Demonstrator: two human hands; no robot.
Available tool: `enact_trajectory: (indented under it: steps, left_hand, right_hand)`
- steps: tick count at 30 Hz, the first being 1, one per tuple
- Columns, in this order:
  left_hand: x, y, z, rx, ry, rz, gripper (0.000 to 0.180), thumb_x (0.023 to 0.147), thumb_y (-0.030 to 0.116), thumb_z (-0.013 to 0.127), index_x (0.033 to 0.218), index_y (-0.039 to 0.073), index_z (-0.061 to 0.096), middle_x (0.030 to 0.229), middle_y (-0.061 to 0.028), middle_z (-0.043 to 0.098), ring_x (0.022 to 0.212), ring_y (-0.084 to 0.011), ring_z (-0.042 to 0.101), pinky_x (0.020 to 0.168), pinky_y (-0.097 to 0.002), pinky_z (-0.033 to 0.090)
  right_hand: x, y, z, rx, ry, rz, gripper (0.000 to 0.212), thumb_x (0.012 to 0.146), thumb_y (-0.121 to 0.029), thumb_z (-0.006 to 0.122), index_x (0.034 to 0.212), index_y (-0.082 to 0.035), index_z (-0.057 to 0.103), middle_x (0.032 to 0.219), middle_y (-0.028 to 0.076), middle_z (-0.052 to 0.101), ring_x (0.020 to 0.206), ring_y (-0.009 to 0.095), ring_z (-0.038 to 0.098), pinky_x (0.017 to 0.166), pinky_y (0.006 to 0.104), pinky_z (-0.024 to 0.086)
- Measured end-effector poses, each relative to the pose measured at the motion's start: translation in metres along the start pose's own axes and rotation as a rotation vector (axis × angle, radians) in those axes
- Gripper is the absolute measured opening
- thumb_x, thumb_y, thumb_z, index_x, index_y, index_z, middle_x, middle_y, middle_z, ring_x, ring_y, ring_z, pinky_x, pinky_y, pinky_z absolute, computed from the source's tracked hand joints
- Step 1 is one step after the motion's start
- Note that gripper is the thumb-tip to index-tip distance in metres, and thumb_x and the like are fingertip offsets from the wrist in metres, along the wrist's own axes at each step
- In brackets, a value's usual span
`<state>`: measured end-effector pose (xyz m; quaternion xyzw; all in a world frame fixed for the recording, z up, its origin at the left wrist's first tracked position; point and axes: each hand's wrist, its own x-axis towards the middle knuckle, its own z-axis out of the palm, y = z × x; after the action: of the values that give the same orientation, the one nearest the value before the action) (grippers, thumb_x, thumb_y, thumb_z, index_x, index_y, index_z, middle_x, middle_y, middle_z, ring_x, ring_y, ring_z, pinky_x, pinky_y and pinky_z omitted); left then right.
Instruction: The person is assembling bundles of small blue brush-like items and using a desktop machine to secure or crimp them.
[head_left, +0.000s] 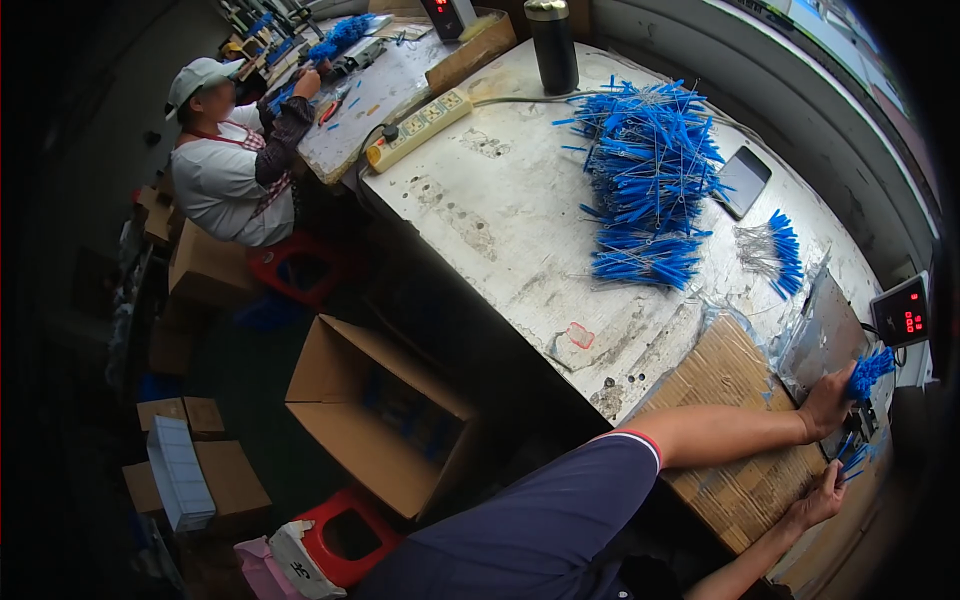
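My left hand [828, 402] is closed round a bunch of blue sticks [872, 373] at the right edge of the table. Just below it, my right hand [822, 497] pinches a few thin blue sticks [853, 460] beside a small dark metal fixture [858, 428]. The fingertips of both hands are small and partly hidden. A large heap of blue sticks with thin wire ends [655, 180] lies on the far part of the table. Nearer to me, a smaller fanned pile of the same sticks [785, 255] rests on the tabletop.
Corrugated cardboard [715, 385] lies under my left forearm. A counter with red digits [903, 311] stands beyond my hands. On the table [500, 240] are a phone [744, 183], a black bottle [553, 50] and a power strip [420, 128]. A co-worker [225, 160] sits left; an open carton [340, 440] stands below.
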<state>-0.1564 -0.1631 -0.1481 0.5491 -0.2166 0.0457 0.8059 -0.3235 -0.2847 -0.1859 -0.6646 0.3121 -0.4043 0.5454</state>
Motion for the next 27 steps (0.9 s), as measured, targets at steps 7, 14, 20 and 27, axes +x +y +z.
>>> enact_trajectory:
  steps: [7,14,20,27]
  left_hand:
    - [0.002,-0.025,-0.009,0.128,-0.011,-0.018,0.027,0.083,0.006,0.065,0.110,0.001,0.059,0.088,-0.0248,0.066,0.087,-0.0453,0.066,0.075,-0.0469,0.052]
    - [0.025,0.008,-0.018,-0.183,0.046,-0.265,0.014,0.100,0.014,0.062,0.107,0.001,0.063,0.082,-0.0054,0.067,0.067,-0.0107,0.062,0.063,-0.0248,0.051]
    - [0.011,0.012,-0.007,-0.144,-0.001,-0.270,0.015,0.099,0.016,0.061,0.101,0.002,0.063,0.081,-0.0049,0.069,0.070,-0.0123,0.063,0.067,-0.0283,0.051]
    - [0.016,0.000,-0.012,-0.007,0.027,-0.097,0.015,0.100,0.015,0.064,0.106,0.002,0.065,0.090,-0.0066,0.073,0.087,-0.0129,0.066,0.083,-0.0286,0.050]
  right_hand:
    - [-0.027,-0.035,0.043,0.064,0.030,0.093,0.007,0.090,-0.007,0.072,0.091,-0.007,0.066,0.075,-0.009,0.055,0.058,-0.001,0.040,0.051,0.0168,0.026]
    - [-0.019,-0.053,0.060,-0.068,0.164,0.030,0.009,0.080,-0.005,0.073,0.075,-0.001,0.068,0.068,-0.008,0.057,0.063,0.002,0.045,0.057,0.0214,0.037]
    - [-0.021,-0.055,0.048,-0.138,0.207,0.021,0.010,0.081,-0.006,0.072,0.074,0.000,0.068,0.066,-0.008,0.057,0.060,0.001,0.044,0.055,0.0212,0.037]
    - [-0.011,-0.053,0.057,-0.182,0.211,0.027,0.009,0.080,-0.008,0.073,0.076,-0.001,0.071,0.068,-0.006,0.062,0.064,0.003,0.049,0.059,0.0226,0.043]
